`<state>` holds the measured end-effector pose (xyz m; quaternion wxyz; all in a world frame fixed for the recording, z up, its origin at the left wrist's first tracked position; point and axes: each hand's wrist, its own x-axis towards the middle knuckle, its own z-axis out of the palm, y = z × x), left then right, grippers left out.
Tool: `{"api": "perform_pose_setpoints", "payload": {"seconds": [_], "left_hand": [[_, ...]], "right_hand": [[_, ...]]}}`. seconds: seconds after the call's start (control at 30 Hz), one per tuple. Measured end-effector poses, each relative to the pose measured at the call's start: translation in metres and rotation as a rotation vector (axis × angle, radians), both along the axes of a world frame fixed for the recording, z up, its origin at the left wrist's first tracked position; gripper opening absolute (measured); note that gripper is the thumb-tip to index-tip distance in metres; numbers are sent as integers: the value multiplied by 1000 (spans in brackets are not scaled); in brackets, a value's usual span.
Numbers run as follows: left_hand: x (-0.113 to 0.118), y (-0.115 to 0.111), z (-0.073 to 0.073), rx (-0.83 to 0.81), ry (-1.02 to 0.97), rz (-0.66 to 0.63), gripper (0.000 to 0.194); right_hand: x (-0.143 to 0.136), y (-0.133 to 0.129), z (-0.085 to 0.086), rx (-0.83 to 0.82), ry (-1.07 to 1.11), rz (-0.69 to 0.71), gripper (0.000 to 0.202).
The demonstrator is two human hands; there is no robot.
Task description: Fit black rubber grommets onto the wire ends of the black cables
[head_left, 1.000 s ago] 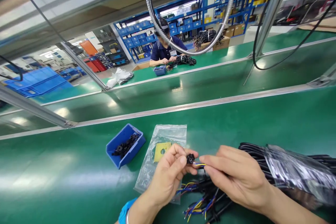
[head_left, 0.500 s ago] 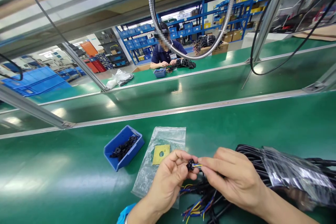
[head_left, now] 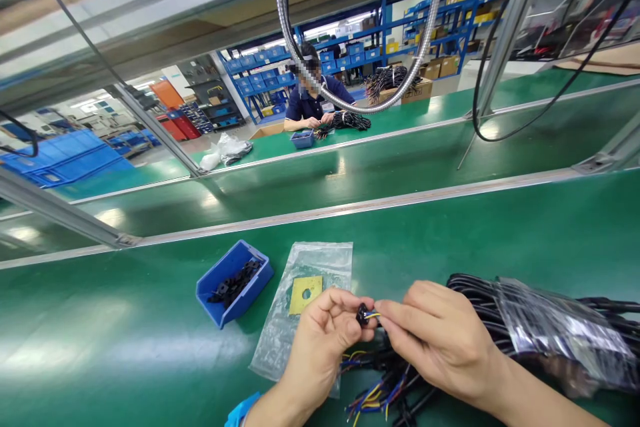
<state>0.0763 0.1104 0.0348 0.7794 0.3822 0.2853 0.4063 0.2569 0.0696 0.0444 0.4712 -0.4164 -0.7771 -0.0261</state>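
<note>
Above the green bench [head_left: 425, 247]: one black connector [head_left: 362, 314], which was pinched in the left hand [head_left: 324, 332]; blue and yellow wires [head_left: 373, 314], pinched in the right hand [head_left: 440, 330], which had drawn closer over the last second, leaving less wire exposed; the wires probably sat deeper

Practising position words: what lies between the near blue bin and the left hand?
The head view shows green tabletop, then a clear plastic bag and a yellow plate.
</note>
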Motion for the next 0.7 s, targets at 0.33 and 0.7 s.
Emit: {"api": "perform_pose_setpoints", "payload": {"seconds": [0.33,0.7], "left_hand": [[0,-2,-4,60,50,67,24],[-1,-2,-6,87,98,110,23]], "right_hand": [[1,-1,-2,14,-72,-43,15],[4,-2,-6,32,-144,-51,17]]}}
